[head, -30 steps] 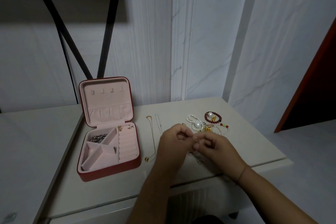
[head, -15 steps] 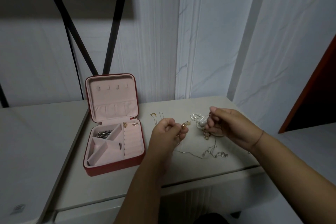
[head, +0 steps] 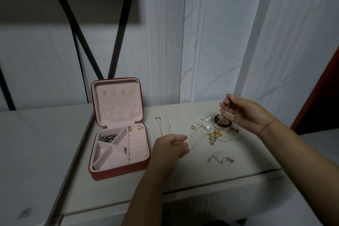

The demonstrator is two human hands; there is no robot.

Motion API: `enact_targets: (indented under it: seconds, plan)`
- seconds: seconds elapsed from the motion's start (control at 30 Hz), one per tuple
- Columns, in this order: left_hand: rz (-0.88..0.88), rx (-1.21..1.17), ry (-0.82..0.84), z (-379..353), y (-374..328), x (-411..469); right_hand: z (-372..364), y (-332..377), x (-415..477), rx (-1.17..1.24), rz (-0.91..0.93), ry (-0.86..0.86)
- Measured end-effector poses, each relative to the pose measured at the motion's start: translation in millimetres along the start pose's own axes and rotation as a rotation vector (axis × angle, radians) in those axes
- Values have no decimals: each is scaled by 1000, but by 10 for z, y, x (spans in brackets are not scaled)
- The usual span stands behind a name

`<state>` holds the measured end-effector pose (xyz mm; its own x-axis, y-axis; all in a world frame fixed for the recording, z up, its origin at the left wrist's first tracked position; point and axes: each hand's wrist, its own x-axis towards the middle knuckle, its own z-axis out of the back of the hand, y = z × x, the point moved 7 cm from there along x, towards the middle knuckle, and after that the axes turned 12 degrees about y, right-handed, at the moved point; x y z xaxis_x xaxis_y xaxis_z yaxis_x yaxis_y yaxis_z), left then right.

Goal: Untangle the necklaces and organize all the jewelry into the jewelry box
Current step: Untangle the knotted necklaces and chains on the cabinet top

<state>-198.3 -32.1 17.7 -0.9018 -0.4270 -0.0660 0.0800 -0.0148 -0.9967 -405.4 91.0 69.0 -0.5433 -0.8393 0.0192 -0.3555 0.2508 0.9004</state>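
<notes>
The thin chain [head: 192, 135] runs taut above the tabletop [head: 183, 174] between my hands. My left hand [head: 172, 145] pinches its lower end. My right hand [head: 244, 113] pinches the upper end, raised over the tangled pile [head: 217, 133]. Step in hand: drawing one necklace free. Next, I judge: lift it clear of the pearls [head: 207, 127], then carry it left to the open jewelry box [head: 119, 170].
</notes>
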Motion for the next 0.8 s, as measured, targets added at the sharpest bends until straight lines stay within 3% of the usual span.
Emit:
enact_targets:
  seconds: [0.1,0.3,0.43,0.8]
  plan:
    - [7,136,-67,60,22,8,83,67,72,-61,-4,-42]
    - [116,334,-75,93,105,52,202,177,168,-584,-51,-219]
    - [40,598,-170,10,21,-54,168,176,285,-720,-66,-305]
    - [39,761,-185,-212,98,-120,-221,-296,869,-712,-142,-235]
